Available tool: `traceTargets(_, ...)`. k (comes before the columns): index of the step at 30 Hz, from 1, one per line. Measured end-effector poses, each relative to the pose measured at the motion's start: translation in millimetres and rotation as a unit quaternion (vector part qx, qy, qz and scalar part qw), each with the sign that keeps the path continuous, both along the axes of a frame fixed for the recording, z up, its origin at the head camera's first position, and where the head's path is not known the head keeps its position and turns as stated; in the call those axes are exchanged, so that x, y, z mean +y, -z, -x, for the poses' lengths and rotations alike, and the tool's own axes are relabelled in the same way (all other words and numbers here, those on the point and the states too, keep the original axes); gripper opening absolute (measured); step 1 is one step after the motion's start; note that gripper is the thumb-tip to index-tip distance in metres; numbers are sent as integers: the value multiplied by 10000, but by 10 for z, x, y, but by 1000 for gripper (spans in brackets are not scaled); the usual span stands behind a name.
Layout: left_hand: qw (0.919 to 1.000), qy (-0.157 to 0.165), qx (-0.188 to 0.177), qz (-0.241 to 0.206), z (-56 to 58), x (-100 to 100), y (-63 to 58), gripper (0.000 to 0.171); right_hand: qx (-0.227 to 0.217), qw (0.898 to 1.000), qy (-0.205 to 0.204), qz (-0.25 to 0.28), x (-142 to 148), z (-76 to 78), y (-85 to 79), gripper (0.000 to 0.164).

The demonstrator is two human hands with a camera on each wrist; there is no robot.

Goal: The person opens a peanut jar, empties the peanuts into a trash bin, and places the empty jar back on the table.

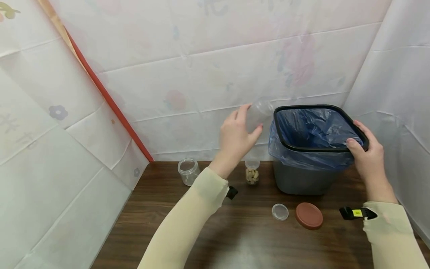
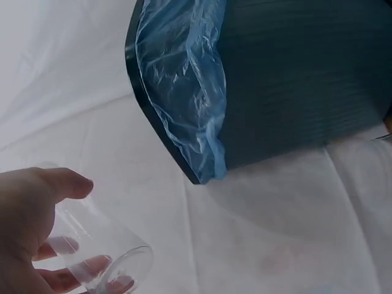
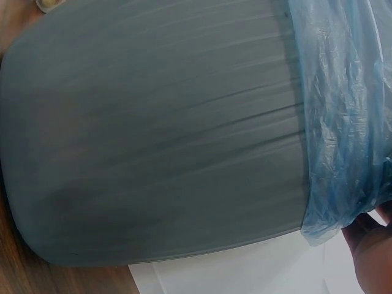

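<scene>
While the left hand (image 1: pixel 235 134) has thumb and fingers curled round a clear cylindrical cup (image 1: pixel 258 113), that cup is held up off the wooden tabletop (image 1: pixel 161 209), just left of the grey wastebasket (image 1: pixel 299 181). The cup's long axis is slanted, not upright: in the head view its far end rises to the right, toward the near-left stretch of the black rim (image 1: pixel 322 150), and its other end sits down between thumb and fingers. The left wrist view shows a gap between cup and rim, so the two are apart; which end of the cup is its mouth, I cannot tell.

The wastebasket's mouth, lined with a blue plastic bag (image 1: pixel 309 160) folded over the rim, therefore lies to the right of the left hand, which is much the nearer hand to the cup. On the opposite side, the right hand (image 1: pixel 369 155) pinches the rim, thumb over the inner edge and fingers outside, and seems to steady the wastebasket, leaving the left-hand side of the mouth unobstructed.
</scene>
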State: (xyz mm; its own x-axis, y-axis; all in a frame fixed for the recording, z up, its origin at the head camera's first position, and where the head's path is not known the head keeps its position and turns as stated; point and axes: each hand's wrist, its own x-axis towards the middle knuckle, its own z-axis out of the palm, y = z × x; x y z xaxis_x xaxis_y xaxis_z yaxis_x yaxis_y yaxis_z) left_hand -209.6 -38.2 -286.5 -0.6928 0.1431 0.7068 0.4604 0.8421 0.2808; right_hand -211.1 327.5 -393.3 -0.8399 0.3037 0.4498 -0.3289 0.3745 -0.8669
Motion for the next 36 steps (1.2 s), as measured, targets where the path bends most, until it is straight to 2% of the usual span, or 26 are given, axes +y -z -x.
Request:
traceTargets(6,9948,26,-369,-954,-4,-257,241,62,-11,10000,24,27,9,3,2,61)
traceTargets(15,9838,-154,-677,-1651,19,-579,781,59,7,10000,48,86,-11,-15,13,60)
traceTargets(19,9801,-361,-885,-1742,10,-684,1060,59,41,9999,58,129,-11,-12,24,60)
traceTargets(27,9797,-528,-1221,-1500,-5,-858,1592,58,57,9999,27,112,-6,-1,15,60)
traceTargets(31,9742,-644,-1468,-1588,-8,-910,1800,59,90,9999,-14,101,-11,-8,4,60)
traceTargets(36,9687,-724,-1717,-1641,-11,-936,1991,62,105,9999,13,76,-14,-6,-2,59)
